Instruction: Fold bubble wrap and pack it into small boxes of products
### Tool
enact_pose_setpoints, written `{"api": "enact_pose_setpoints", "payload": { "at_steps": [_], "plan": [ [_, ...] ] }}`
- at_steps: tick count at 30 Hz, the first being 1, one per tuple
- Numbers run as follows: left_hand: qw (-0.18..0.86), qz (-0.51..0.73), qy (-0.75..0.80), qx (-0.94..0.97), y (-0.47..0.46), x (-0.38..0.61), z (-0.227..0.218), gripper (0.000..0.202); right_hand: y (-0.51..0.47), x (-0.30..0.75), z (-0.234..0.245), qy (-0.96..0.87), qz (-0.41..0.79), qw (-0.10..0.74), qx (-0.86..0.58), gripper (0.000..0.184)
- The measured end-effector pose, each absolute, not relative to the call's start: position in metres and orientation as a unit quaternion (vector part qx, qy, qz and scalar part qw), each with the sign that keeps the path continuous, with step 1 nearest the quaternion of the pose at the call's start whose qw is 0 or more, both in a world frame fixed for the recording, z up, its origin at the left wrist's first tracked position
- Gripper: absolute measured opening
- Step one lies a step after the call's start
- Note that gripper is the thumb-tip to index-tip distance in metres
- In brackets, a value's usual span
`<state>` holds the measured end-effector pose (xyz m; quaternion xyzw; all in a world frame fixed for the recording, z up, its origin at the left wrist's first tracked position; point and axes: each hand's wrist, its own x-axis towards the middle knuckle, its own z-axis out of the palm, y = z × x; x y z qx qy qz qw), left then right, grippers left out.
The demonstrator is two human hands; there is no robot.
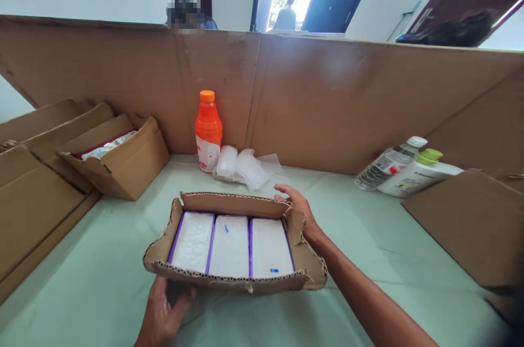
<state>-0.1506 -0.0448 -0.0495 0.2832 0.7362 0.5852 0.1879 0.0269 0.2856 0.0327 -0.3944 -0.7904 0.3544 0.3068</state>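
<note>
A shallow cardboard tray (236, 279) sits on the pale green table in front of me, holding three white packets (230, 243) side by side with purple edges. My left hand (162, 314) grips the tray's near left corner, thumb up against the wall. My right hand (298, 206) rests on the tray's far right corner, its fingers curled over the rim.
An orange bottle (208, 131) and clear plastic wraps (245, 168) stand behind the tray. A cardboard box (123, 164) with packets lies at the left. Two bottles (405, 171) lie at the right beside a cardboard flap (470, 221). A cardboard wall (327, 96) rings the table; people stand beyond it.
</note>
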Motion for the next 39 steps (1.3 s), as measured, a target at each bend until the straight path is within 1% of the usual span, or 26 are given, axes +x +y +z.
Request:
{"api": "enact_pose_setpoints", "payload": {
  "at_steps": [4, 9, 12, 15, 18, 21, 25, 29, 34, 37, 39],
  "plan": [
    [0.188, 0.572, 0.751, 0.269, -0.047, -0.152, -0.064, 0.066, 0.341, -0.014, 0.023, -0.775, 0.345, 0.309, -0.431, 0.036],
    [0.186, 0.568, 0.766, 0.238, -0.047, -0.152, -0.075, 0.071, 0.373, -0.045, 0.018, -0.755, 0.357, 0.324, -0.445, 0.023],
    [0.181, 0.577, 0.758, 0.243, -0.045, -0.151, -0.070, 0.065, 0.381, -0.051, 0.033, -0.747, 0.366, 0.358, -0.425, 0.025],
    [0.172, 0.586, 0.750, 0.255, -0.042, -0.150, -0.058, 0.058, 0.384, -0.046, 0.059, -0.747, 0.366, 0.378, -0.406, 0.025],
    [0.160, 0.592, 0.741, 0.274, -0.038, -0.149, -0.046, 0.056, 0.380, -0.029, 0.084, -0.744, 0.360, 0.402, -0.394, 0.024],
    [0.151, 0.596, 0.733, 0.290, -0.035, -0.149, -0.038, 0.054, 0.368, -0.006, 0.101, -0.727, 0.361, 0.431, -0.394, 0.029],
    [0.153, 0.606, 0.721, 0.299, -0.032, -0.150, -0.032, 0.057, 0.349, 0.027, 0.112, -0.702, 0.368, 0.453, -0.408, 0.031],
    [0.139, 0.602, 0.717, 0.322, -0.032, -0.152, -0.030, 0.054, 0.327, 0.063, 0.121, -0.678, 0.372, 0.474, -0.422, 0.036],
    [0.137, 0.595, 0.715, 0.340, -0.030, -0.157, -0.025, 0.060, 0.294, 0.111, 0.126, -0.652, 0.398, 0.470, -0.443, 0.045],
    [0.136, 0.568, 0.741, 0.331, -0.037, -0.157, -0.015, 0.068, 0.267, 0.142, 0.126, -0.645, 0.411, 0.458, -0.452, 0.049],
    [0.086, 0.557, 0.764, 0.315, -0.052, -0.148, -0.006, 0.072, 0.245, 0.165, 0.127, -0.647, 0.421, 0.442, -0.457, 0.049]
  ]
}}
